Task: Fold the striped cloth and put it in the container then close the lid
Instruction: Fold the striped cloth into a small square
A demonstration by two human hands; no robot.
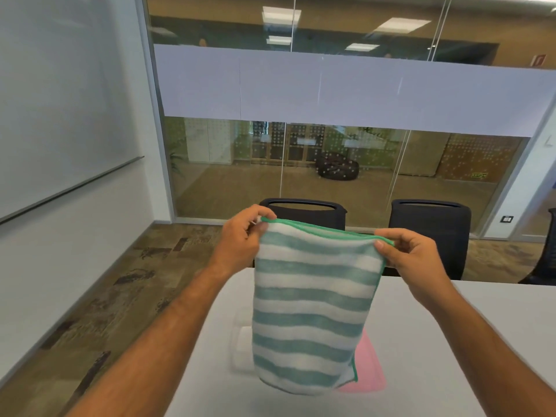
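The green-and-white striped cloth (313,302) hangs doubled over in the air above the table, its green-trimmed top edge stretched between my hands. My left hand (245,236) pinches the top left corner. My right hand (412,257) pinches the top right corner. Behind the cloth, a clear plastic container (240,347) sits on the table, mostly hidden and blurred. A pink lid (368,368) lies flat on the table to the right of it, partly covered by the cloth.
The white table (451,356) runs forward and right; its left edge drops to a patterned floor (99,296). Two black chairs (304,212) (430,230) stand at the far side, before a glass wall. A whiteboard (60,100) hangs at left.
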